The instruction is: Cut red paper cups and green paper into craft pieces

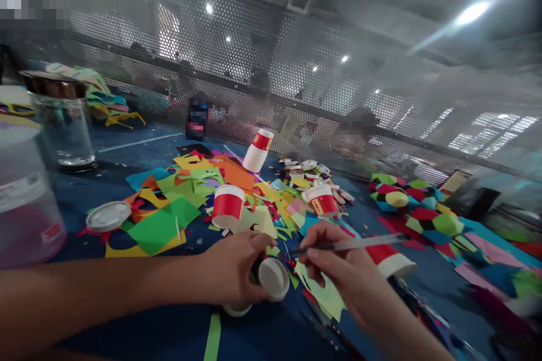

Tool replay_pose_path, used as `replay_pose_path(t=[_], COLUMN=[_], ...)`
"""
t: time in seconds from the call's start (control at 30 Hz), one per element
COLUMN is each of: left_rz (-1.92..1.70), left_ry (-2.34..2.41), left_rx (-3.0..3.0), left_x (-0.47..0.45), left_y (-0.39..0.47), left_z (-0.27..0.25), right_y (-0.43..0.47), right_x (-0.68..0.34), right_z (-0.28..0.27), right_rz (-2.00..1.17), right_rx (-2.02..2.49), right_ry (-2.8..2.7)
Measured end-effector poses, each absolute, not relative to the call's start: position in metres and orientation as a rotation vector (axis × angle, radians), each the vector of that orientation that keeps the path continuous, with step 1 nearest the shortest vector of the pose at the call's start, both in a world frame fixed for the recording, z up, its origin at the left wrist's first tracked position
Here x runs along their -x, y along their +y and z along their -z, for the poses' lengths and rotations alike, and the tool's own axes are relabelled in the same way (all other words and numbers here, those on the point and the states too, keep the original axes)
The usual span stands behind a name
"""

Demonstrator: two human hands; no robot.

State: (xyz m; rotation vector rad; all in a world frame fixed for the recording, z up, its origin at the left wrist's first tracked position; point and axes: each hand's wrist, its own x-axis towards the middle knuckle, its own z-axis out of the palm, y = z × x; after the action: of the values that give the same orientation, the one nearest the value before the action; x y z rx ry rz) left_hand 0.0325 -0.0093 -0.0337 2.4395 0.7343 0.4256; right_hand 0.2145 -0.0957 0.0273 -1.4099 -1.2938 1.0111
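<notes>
Jar: stands on the blue table at far left, apart from most scraps, perhaps against knocks.
Paper scraps: spread beyond the hands, seemingly pushed back for working room.
Left hand: thumb and fingers curled part-closed, gripping the white cap by its edge.
White cap: low centre, its hollow showing, likely tilted for the tool to reach.
Right hand: fingers pinched shut on the thin tool, slanted, its tip near the cap; contact unclear.
</notes>
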Motion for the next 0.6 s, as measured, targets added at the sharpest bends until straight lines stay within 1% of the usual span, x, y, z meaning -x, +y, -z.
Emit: replay_pose_path(t=[0.07, 0.2, 0.33, 0.43, 0.6], left_rz=[-0.422, -0.456, -0.513, -0.51, -0.463], left_ry=[0.733, 0.67, 0.641, 0.656, 0.71], left_rx=[-2.428, -2.38, -2.3, -2.277, -2.297], left_x=[-0.035, -0.038, -0.04, -0.04, -0.038], left_y=[-0.009, -0.008, -0.007, -0.007, -0.008], left_z=[0.035, 0.041, 0.054, 0.058, 0.049], right_y=[-0.096, -0.097, -0.095, -0.092, -0.087], right_x=[-0.214, -0.219, -0.223, -0.223, -0.222], right_z=[-0.005, 0.025, 0.031, 0.03, 0.033], right_rz=[-0.962, -0.697, -0.537, -0.461, -0.387], right_rx=[1.428, 1.54, 1.596, 1.637, 1.67], right_ry=[-1.322, -1.519, -1.787, -1.831, -1.863])
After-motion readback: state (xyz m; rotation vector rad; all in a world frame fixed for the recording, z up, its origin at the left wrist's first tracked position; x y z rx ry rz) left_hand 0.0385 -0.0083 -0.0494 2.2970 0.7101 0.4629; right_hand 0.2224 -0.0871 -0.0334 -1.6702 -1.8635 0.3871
